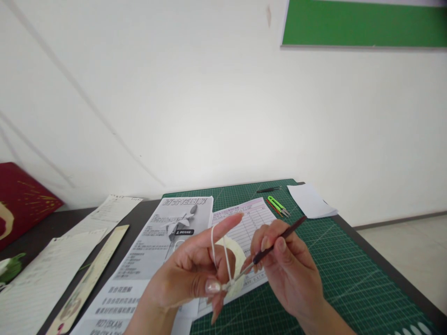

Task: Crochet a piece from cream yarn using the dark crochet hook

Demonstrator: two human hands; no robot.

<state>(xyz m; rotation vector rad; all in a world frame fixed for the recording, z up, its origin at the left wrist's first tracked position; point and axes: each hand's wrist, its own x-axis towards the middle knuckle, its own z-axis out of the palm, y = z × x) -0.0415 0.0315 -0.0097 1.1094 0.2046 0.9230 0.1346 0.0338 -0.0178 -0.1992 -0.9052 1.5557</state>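
My left hand (190, 270) pinches a small piece of pale crochet work (230, 284) between thumb and fingers. Its index finger points up to the right, with a strand of white yarn (227, 258) looped over it and running down to the piece. In my right hand (291, 267) is a crochet hook (279, 241) with a dark brown handle, gripped like a pen. The hook's metal tip reaches the work beside my left thumb; whether it sits inside a stitch I cannot tell. Behind the fingers shows a round cream-coloured thing (239, 253), partly hidden, perhaps a ball of yarn.
A green cutting mat (335, 260) covers much of the dark table. On it lie a ruled form (258, 214), green thread snips (277, 204), black tweezers (268, 189) and white paper (310, 200). Leftward are a printed pattern sheet (139, 260), a ruler (91, 279) and handwritten pages (52, 274).
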